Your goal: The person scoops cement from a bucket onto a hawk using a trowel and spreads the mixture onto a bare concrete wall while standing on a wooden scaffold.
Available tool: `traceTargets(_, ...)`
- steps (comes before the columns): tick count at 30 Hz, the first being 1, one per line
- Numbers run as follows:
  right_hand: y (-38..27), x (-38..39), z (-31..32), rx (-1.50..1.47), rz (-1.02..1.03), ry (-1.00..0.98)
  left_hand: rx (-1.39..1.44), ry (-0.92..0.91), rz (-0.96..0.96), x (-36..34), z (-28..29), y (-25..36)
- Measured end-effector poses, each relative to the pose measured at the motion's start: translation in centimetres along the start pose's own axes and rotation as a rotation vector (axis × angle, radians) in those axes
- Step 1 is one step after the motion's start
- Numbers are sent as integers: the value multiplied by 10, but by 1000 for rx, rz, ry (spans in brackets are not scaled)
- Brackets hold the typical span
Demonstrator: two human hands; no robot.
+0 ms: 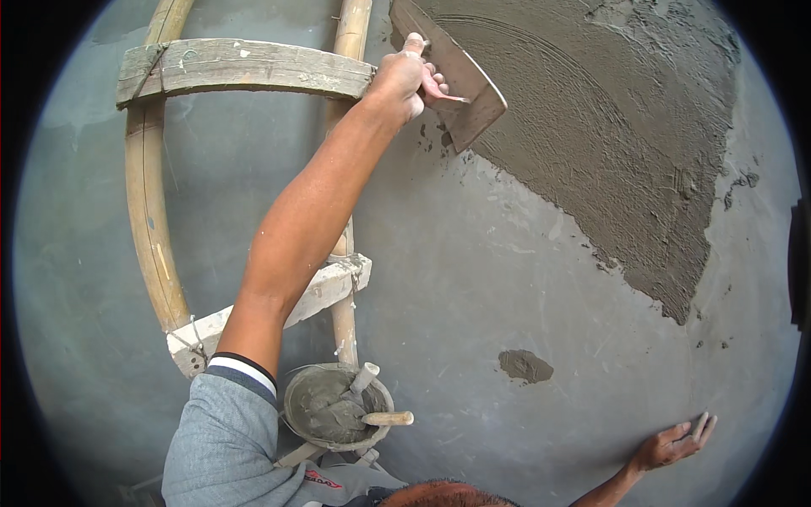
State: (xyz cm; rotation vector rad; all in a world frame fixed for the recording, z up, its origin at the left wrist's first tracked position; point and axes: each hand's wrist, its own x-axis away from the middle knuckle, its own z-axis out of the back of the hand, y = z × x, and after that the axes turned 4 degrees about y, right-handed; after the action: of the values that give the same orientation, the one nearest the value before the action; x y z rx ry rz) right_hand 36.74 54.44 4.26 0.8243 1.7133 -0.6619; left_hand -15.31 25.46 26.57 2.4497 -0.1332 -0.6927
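The bucket (390, 399) sits close in, beside the ladder (145, 203); two handles (389, 418) stick out over its right edge, and the sleeve (224, 439) could snag them and spill the mortar (314, 389). The right hand (667, 448) is spread, with nothing seen in it, near the surface (473, 296); whether it touches I cannot tell. If it bears weight on damp, slick plaster, it could slip. Farther out, the left hand (402, 83) is closed around the trowel's grip, thumb pointing up. The trowel (466, 83) is at the left edge of the wet coat (608, 160), its blade tilted; too steep an angle could gouge the coat, and wet fingers could let the tool twist. The upper rung (245, 69) ends beside the wrist, so a stroke to the left could strike it.

The surface, probably a wall, is smooth and grey with pale smears. A daub (525, 366) lies apart from the coat's lower edge. The coat itself is rough, with curved ridges at its upper left and crumbs off its right edge. Of the room, only a dark shape (797, 266) shows at far right.
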Motion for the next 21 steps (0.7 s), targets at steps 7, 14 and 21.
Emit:
traceTargets(7, -5, 3, -1, -3, 8, -10, -55, -31, -156, -70, -32, 18)
traceTargets(14, -10, 4, -6, -24, -13, -10, -78, -280, -256, -77, -117, 52)
traceTargets(21, 3, 2, -2, -31, 40, 23, -434, -674, -368, 119, -144, 11)
